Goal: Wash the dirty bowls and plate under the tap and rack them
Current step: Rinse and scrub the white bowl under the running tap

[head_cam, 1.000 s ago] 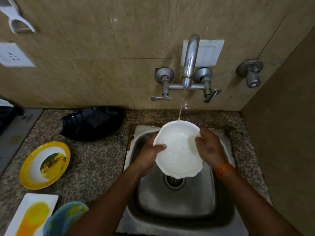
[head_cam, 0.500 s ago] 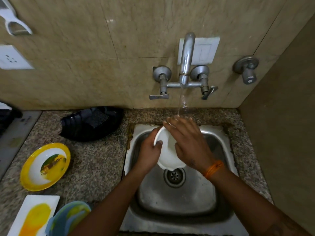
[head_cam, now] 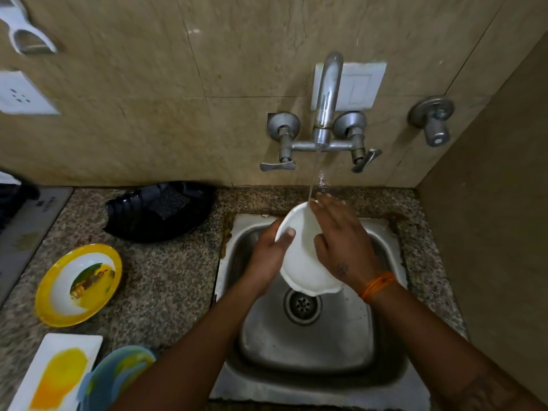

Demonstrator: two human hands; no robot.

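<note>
Over the steel sink basin (head_cam: 308, 345), at the centre of the view, a white round bowl (head_cam: 299, 256) is held tilted under the stream of water (head_cam: 314, 176) that falls from the chrome wall tap (head_cam: 326, 93) at 12 o'clock. The left hand (head_cam: 267, 256) grips the bowl's rim at its 9 o'clock side, thumb over the edge and the other fingers hidden behind it. The right hand (head_cam: 341, 241) lies flat on the bowl's inner face with fingers straight and spread, their tips at the rim where the water lands. An orange thread band (head_cam: 376, 284) circles the right wrist.

On the speckled granite surface (head_cam: 166, 280), at 9 o'clock from the sink, sits a yellow-rimmed white bowl smeared with sauce (head_cam: 77, 286). At 7 o'clock lie a white rectangular plate with a yellow stain (head_cam: 56, 375) and, just beside it, a blue bowl streaked yellow (head_cam: 118, 372), partly covered by the left forearm. At 10 o'clock rests a black ribbed tray (head_cam: 160, 212) with a dark scrub pad (head_cam: 169, 201) inside.
</note>
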